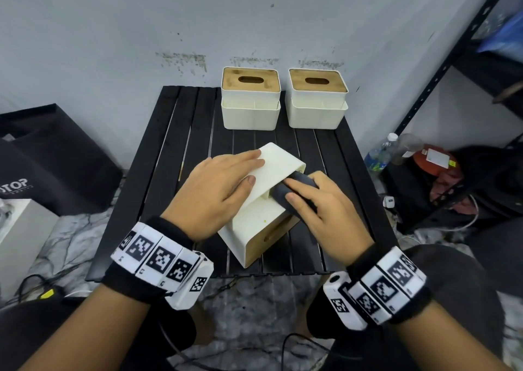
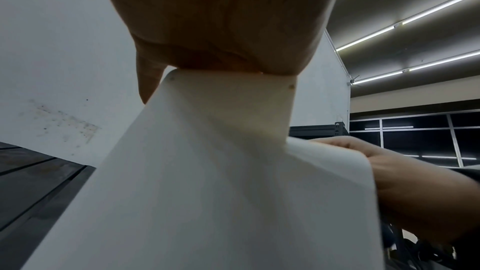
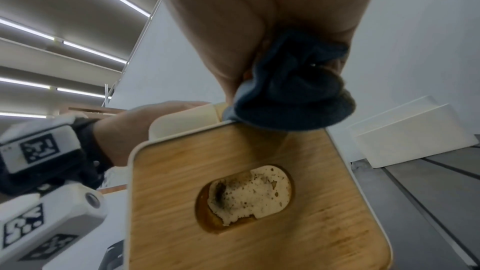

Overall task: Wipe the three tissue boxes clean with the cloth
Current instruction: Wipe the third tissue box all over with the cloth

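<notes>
A white tissue box (image 1: 256, 223) with a bamboo lid (image 3: 233, 202) lies tipped on its side in the middle of the black slatted table (image 1: 169, 149). My left hand (image 1: 220, 183) rests flat on its upper white face (image 2: 207, 171), fingers straight. My right hand (image 1: 314, 203) grips a bunched dark grey cloth (image 1: 285, 192) (image 3: 293, 89) against the box's right edge, by the lid. Two more white boxes with bamboo lids stand upright at the back: one (image 1: 250, 101) at centre, one (image 1: 317, 101) to its right.
A black metal shelf frame (image 1: 452, 67) stands to the right, with a plastic bottle (image 1: 379, 152) and clutter at its foot. A black bag (image 1: 51, 161) sits on the floor at left. Cables lie on the floor near the table's front edge.
</notes>
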